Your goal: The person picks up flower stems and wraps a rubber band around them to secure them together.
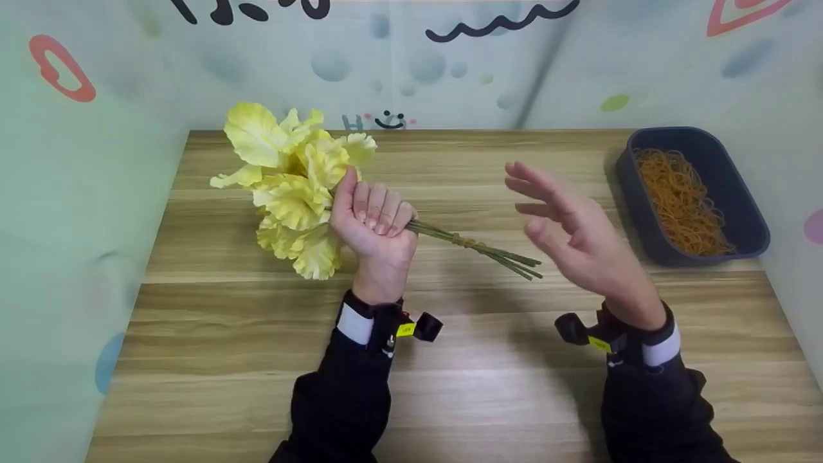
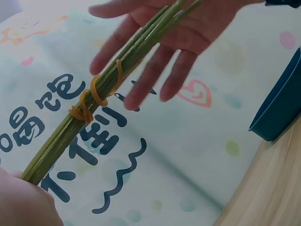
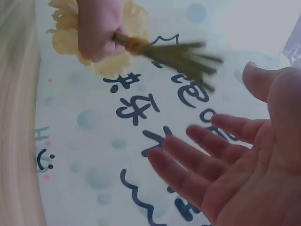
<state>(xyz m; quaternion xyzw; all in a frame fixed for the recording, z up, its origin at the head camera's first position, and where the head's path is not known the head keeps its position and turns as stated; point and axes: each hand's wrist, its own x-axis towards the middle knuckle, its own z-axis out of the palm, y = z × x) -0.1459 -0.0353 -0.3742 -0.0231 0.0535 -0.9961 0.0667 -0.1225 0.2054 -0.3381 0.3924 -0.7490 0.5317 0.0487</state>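
Note:
My left hand (image 1: 379,222) grips a bunch of yellow artificial-looking flowers (image 1: 289,186) by the stems, just below the blooms. The green stems (image 1: 508,256) stick out to the right of the fist. An orange-brown rubber band (image 1: 464,240) is wound around them partway along; the left wrist view shows its loops (image 2: 87,106) up close, with one loop slack. Apart from the stem ends, my right hand (image 1: 578,231) hovers to their right with fingers extended and nothing in it. In the right wrist view its palm (image 3: 254,179) faces the bunch.
A dark blue bin (image 1: 739,193) at the table's back right holds a heap of rubber bands (image 1: 681,199). Printed cloth walls (image 1: 411,71) enclose the wood-grain tabletop (image 1: 488,392) at the back and sides. Both wrists wear small cameras (image 1: 427,326) on straps.

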